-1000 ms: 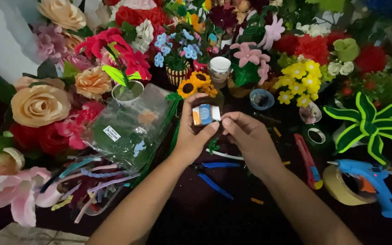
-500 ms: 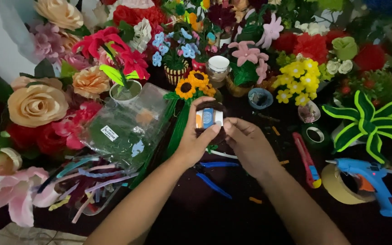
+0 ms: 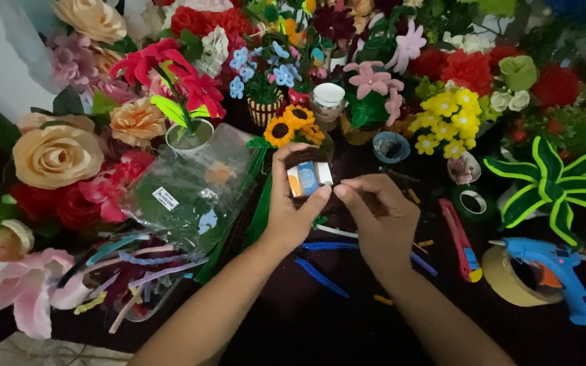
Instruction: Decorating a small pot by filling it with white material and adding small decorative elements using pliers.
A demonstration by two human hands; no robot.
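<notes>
Head view, a second back: small white, blue and orange package pinched upright in the left grip, right fingertips curled just beside its lower edge. Half a second back: much the same, package a touch lower and nearer the chest.

Head view, now: left hand (image 3: 291, 210) clenched around the small package (image 3: 308, 177), thumb up one side, fingers wrapped behind, face turned toward the camera. Right hand (image 3: 380, 218) drawn in closer than before, thumb and forefinger pinched together just beside the package's lower right corner (whether pinching a flap, a thread or nothing at all cannot be told). Package raised slightly and tipped flatter than a moment ago, so the picking at its corner looks under way rather than finished.

Around the grip: clear bag of green stems (image 3: 188, 196) just to the left, sunflower blooms (image 3: 291, 125) right above, blue strips (image 3: 320, 274) on the dark tabletop (image 3: 293, 325) below, red cutter (image 3: 461, 240) and blue glue gun (image 3: 561, 274) well off to the right, tape roll (image 3: 506, 281) beside the gun.
</notes>
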